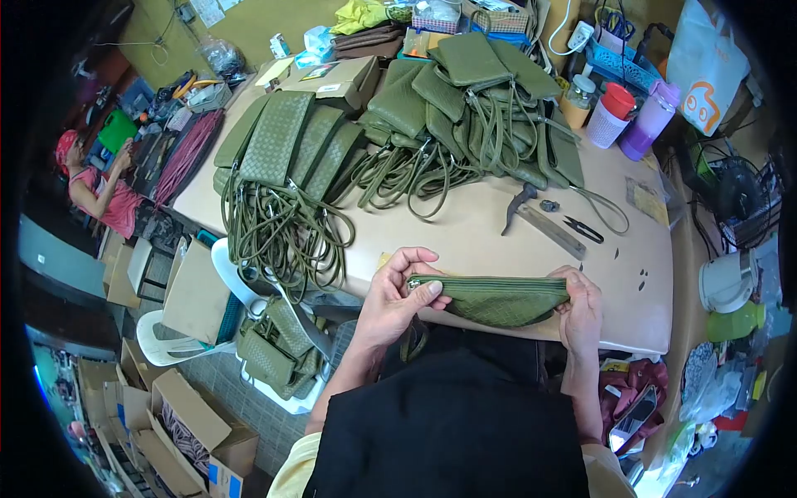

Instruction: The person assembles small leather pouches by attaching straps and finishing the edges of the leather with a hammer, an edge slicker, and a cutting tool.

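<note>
Both hands pinch 1 green woven pouch [498, 299] at the near edge of the tabletop [498, 241]: the left hand [398, 299] closed on its zipper end, the right hand [581, 307] gripping the other, keeping it taut and level. Finished pouches [448, 91] pile far; a hammer [516, 206] and snips [585, 228] lie between.

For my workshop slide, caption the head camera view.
Both hands, left hand and right hand, hold a green woven pouch beside piled pouches on the table.
</note>
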`<state>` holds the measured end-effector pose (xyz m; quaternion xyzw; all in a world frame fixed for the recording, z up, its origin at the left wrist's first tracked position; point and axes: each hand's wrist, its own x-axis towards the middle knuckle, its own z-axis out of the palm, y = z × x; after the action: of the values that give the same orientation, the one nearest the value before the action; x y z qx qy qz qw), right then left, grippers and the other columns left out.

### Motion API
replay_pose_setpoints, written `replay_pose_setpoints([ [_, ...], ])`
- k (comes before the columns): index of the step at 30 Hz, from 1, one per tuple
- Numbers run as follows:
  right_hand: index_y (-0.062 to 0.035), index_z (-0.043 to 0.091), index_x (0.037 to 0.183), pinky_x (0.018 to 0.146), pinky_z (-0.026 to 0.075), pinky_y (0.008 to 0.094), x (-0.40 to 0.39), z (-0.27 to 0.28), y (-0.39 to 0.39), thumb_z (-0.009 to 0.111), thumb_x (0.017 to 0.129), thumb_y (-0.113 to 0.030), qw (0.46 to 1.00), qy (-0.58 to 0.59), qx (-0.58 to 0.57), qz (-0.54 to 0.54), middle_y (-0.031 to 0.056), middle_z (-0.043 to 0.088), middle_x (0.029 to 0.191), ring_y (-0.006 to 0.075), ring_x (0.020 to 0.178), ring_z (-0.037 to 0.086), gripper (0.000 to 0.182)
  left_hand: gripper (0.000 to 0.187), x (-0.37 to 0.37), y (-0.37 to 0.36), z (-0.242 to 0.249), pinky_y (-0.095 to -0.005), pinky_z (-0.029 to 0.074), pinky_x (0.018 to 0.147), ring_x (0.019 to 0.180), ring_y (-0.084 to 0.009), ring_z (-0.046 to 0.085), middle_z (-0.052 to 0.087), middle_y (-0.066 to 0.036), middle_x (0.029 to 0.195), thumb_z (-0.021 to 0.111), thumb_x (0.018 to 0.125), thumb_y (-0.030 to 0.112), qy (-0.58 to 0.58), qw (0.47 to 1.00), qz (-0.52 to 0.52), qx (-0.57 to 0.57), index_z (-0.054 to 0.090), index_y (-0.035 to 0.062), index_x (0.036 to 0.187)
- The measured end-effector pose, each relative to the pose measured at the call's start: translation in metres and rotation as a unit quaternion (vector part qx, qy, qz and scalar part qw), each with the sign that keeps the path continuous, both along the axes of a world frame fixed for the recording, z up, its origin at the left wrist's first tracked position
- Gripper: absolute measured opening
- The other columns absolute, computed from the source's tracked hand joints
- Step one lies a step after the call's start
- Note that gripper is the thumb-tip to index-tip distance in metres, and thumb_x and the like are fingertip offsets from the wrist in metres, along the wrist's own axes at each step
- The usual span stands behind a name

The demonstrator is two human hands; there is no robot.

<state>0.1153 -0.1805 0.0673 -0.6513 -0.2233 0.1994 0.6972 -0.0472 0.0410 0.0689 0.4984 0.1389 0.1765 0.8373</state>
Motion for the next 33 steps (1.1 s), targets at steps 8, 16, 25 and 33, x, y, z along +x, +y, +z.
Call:
replay_pose_setpoints([
  [8, -0.0019, 0.065, 0.097, 0.077, 0.045, 0.0297, 0.005, -0.019, 0.023, 0.059, 0.089, -0.006, 0.945, -0.326, -0.019, -0.015, 0.0089, 0.063, 0.094, 0.0204, 0.085, 0.058, 0.011, 0.017, 0.01, 0.008, -0.009, -0.0275, 0.049, 0.074, 0.082, -0.0167, 0.061, 0.063, -0.007, 0.091, 0.066, 0.082, -0.004, -0.016, 0.866, 0.191, 0.463, 0.065, -0.0008, 0.098],
  [16, -0.0015, 0.067, 0.084, 0.076, 0.049, 0.0379, 0.001, -0.081, 0.028, 0.066, 0.079, 0.0, 0.908, -0.385, -0.165, 0.01, 0.0107, 0.063, 0.092, 0.029, 0.085, 0.06, 0.005, 0.035, 0.01, 0.002, -0.052, -0.0377, 0.044, 0.077, 0.091, -0.0299, 0.055, 0.057, -0.017, 0.108, 0.079, 0.072, 0.013, 0.191, 0.663, 0.249, 0.68, 0.066, 0.0077, 0.103],
  [25, 0.0003, 0.066, 0.077, 0.063, 0.049, 0.0366, 0.013, -0.075, 0.039, 0.066, 0.079, -0.005, 0.941, -0.218, -0.257, 0.002, 0.0126, 0.061, 0.08, 0.0274, 0.066, 0.061, 0.006, 0.039, 0.043, -0.052, -0.089, -0.0381, 0.051, 0.084, 0.095, -0.0325, 0.061, 0.062, -0.016, 0.106, 0.069, 0.076, -0.003, -0.048, 0.748, 0.07, 0.659, 0.064, -0.0001, 0.115],
  [33, 0.0016, 0.068, 0.086, 0.056, 0.045, 0.0289, 0.027, -0.073, 0.038, 0.066, 0.084, -0.007, 0.935, -0.219, -0.267, 0.081, 0.0083, 0.058, 0.076, 0.0146, 0.059, 0.056, 0.009, 0.038, 0.046, -0.048, -0.082, -0.0405, 0.045, 0.093, 0.105, -0.0332, 0.055, 0.056, -0.016, 0.112, 0.063, 0.083, 0.003, 0.019, 0.743, 0.002, 0.668, 0.057, -0.0006, 0.12],
])
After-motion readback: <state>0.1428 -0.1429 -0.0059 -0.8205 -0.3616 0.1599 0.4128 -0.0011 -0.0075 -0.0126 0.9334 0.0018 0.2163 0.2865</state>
